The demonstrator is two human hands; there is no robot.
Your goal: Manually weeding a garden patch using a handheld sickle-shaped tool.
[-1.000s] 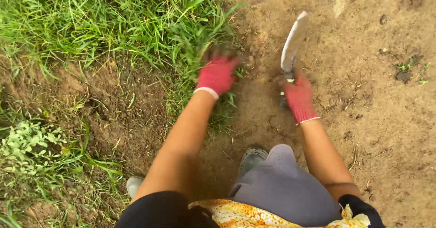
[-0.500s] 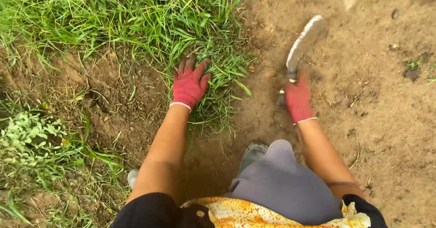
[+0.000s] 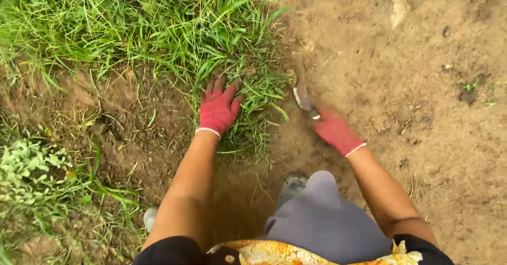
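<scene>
Red gloves, green grass, brown soil

Left hand [image 3: 218,109] and right hand [image 3: 335,130] in red with white cuffs; grass [image 3: 158,27] bright green; soil [image 3: 401,75] tan-brown.

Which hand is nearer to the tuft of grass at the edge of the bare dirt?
Left. The left hand lies flat on the grass tuft, fingers spread into the blades. The right hand is beside it over bare dirt, gripping a blurred blade that points at the tuft's edge.
</scene>
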